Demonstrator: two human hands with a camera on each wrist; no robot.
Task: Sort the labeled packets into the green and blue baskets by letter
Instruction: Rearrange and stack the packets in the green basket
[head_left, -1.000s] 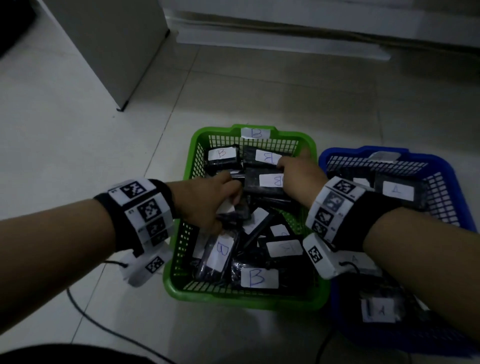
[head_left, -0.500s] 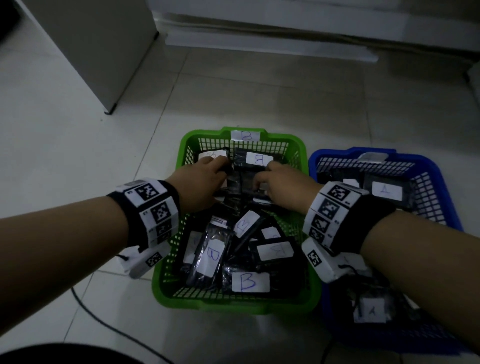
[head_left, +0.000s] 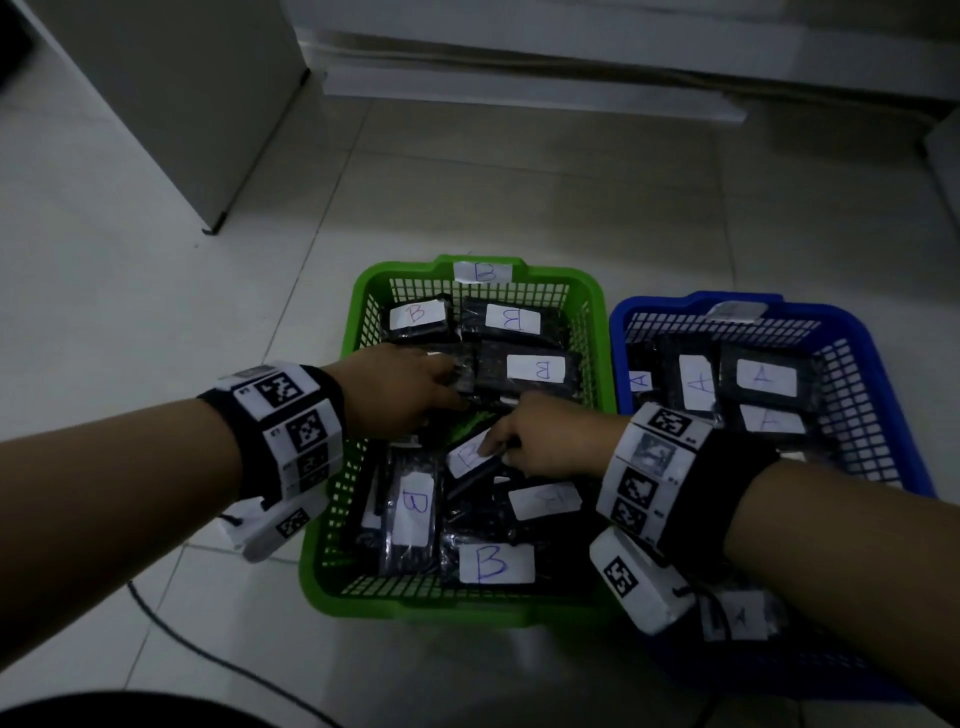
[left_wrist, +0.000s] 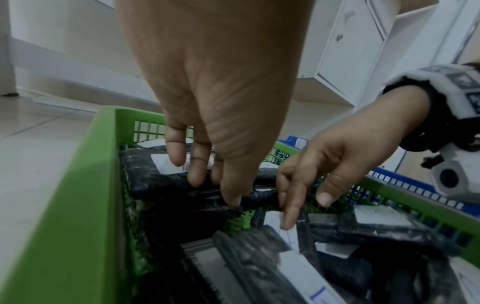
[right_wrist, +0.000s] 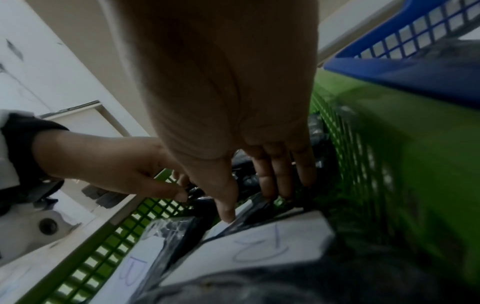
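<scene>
The green basket (head_left: 358, 332), tagged B, holds several black packets with white B labels. Beside it on the right, the blue basket (head_left: 618, 332) holds black packets labelled A. Both hands are inside the green basket. My left hand (head_left: 457, 379) pinches the edge of a dark packet (head_left: 465, 376) near the middle, thumb in front and fingers behind (left_wrist: 197, 179). My right hand (head_left: 493, 441) holds a tilted B packet (head_left: 465, 457), with the thumb on its label (right_wrist: 218, 228) and the fingers (right_wrist: 267, 191) tucked behind it.
A B packet (head_left: 540, 369) lies flat just beyond both hands. A white cabinet (head_left: 182, 104) stands at the back left. A dark cable (head_left: 208, 644) runs over the tiled floor in front of the green basket. The two baskets touch side by side.
Both hands have come back from the far rows of the green basket. The B packet they were handling now lies free in the second row. My right hand has moved onto the tilted packet.
</scene>
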